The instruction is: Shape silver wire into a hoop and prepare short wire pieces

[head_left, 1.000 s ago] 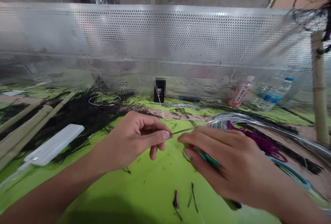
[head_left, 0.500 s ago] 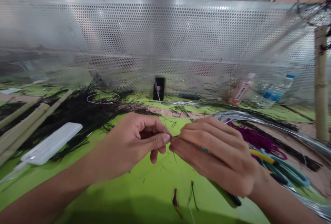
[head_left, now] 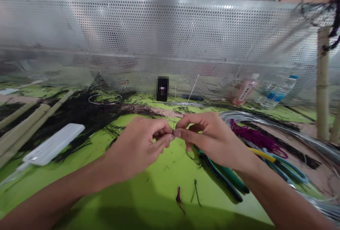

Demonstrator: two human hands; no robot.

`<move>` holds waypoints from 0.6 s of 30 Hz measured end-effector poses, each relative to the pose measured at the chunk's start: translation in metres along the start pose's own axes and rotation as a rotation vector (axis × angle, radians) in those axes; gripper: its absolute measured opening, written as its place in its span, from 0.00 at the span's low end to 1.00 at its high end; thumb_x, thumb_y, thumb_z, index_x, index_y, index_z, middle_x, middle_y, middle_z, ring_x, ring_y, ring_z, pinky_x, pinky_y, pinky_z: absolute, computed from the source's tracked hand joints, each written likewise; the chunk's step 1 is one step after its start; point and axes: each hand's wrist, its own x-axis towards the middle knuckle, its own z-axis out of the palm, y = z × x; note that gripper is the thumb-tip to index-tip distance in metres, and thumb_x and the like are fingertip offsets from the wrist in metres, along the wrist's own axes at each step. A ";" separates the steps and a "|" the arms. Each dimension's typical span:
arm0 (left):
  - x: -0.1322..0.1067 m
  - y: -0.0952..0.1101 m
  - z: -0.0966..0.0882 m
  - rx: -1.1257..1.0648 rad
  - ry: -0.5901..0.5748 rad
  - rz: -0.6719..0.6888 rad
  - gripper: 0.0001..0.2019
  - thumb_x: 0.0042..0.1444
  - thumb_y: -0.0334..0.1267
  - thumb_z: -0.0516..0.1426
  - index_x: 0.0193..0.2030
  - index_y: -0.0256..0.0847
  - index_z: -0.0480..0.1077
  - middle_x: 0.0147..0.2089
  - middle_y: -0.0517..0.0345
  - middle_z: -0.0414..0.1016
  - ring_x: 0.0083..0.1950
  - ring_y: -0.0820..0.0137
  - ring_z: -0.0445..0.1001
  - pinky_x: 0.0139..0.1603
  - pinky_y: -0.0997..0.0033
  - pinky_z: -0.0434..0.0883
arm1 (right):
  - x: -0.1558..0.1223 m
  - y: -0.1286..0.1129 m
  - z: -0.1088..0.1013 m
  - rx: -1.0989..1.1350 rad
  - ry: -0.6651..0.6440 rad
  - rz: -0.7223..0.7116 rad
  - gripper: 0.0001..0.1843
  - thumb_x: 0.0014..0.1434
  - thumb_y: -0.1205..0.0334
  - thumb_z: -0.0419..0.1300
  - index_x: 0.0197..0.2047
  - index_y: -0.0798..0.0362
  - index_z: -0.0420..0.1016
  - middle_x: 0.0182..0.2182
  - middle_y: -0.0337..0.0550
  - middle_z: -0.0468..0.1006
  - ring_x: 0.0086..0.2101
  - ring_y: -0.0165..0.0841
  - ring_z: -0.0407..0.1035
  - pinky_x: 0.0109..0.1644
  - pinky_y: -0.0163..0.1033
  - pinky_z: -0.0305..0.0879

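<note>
My left hand (head_left: 143,141) and my right hand (head_left: 209,138) meet fingertip to fingertip above the lime-green table (head_left: 148,194). Both pinch a thin piece of wire (head_left: 174,125) that sticks up a little between the thumbs. A fine pale thread (head_left: 193,88) runs up and away from the pinch toward the back. Green-handled pliers (head_left: 225,178) lie on the table just under my right hand.
A perforated metal screen (head_left: 170,46) closes the back. Black fibre bundles (head_left: 87,113) and a white flat case (head_left: 53,145) lie left. Silver wire coils (head_left: 265,124), magenta strands (head_left: 252,136), teal scissors (head_left: 287,170), bottles (head_left: 276,92) and a bamboo post (head_left: 322,81) stand right. Small clippings (head_left: 186,196) lie near.
My right hand has set the green-handled pliers down on the table and moved left and up, and its fingertips now pinch the wire against my left hand's.
</note>
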 end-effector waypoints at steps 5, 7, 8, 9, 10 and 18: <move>-0.002 -0.004 0.010 0.181 0.172 0.161 0.08 0.63 0.28 0.62 0.32 0.38 0.74 0.22 0.68 0.73 0.19 0.77 0.65 0.21 0.76 0.57 | 0.006 0.006 -0.004 0.119 -0.038 0.063 0.11 0.62 0.54 0.69 0.33 0.52 0.83 0.18 0.34 0.76 0.19 0.26 0.67 0.25 0.34 0.57; -0.002 -0.007 0.013 0.208 0.206 0.225 0.07 0.64 0.29 0.62 0.33 0.38 0.75 0.24 0.68 0.76 0.20 0.77 0.68 0.23 0.75 0.59 | 0.007 0.006 -0.009 0.146 -0.081 0.090 0.12 0.62 0.52 0.69 0.34 0.52 0.83 0.18 0.35 0.77 0.19 0.27 0.68 0.24 0.34 0.56; -0.002 -0.009 0.014 0.218 0.223 0.258 0.06 0.65 0.29 0.62 0.34 0.38 0.75 0.25 0.68 0.78 0.21 0.77 0.70 0.24 0.75 0.60 | 0.008 0.006 -0.011 0.153 -0.102 0.108 0.12 0.62 0.52 0.69 0.34 0.52 0.84 0.19 0.35 0.77 0.20 0.27 0.69 0.24 0.34 0.54; -0.002 -0.011 0.014 0.227 0.241 0.290 0.06 0.66 0.30 0.61 0.36 0.39 0.75 0.26 0.69 0.79 0.21 0.78 0.71 0.25 0.76 0.61 | 0.008 0.005 -0.013 0.159 -0.117 0.122 0.12 0.62 0.52 0.69 0.35 0.52 0.84 0.19 0.36 0.78 0.20 0.27 0.70 0.24 0.34 0.53; -0.002 -0.012 0.015 0.237 0.259 0.320 0.06 0.67 0.31 0.61 0.36 0.39 0.75 0.26 0.69 0.79 0.21 0.78 0.72 0.25 0.76 0.62 | 0.008 0.004 -0.015 0.163 -0.125 0.130 0.12 0.61 0.52 0.70 0.35 0.52 0.84 0.20 0.36 0.78 0.20 0.27 0.71 0.24 0.33 0.53; 0.001 -0.027 0.027 0.329 0.355 0.583 0.12 0.72 0.34 0.56 0.35 0.41 0.75 0.28 0.63 0.81 0.24 0.74 0.74 0.25 0.72 0.63 | 0.009 -0.001 -0.013 0.218 -0.098 0.208 0.20 0.54 0.45 0.73 0.30 0.54 0.79 0.20 0.33 0.72 0.17 0.26 0.69 0.21 0.33 0.52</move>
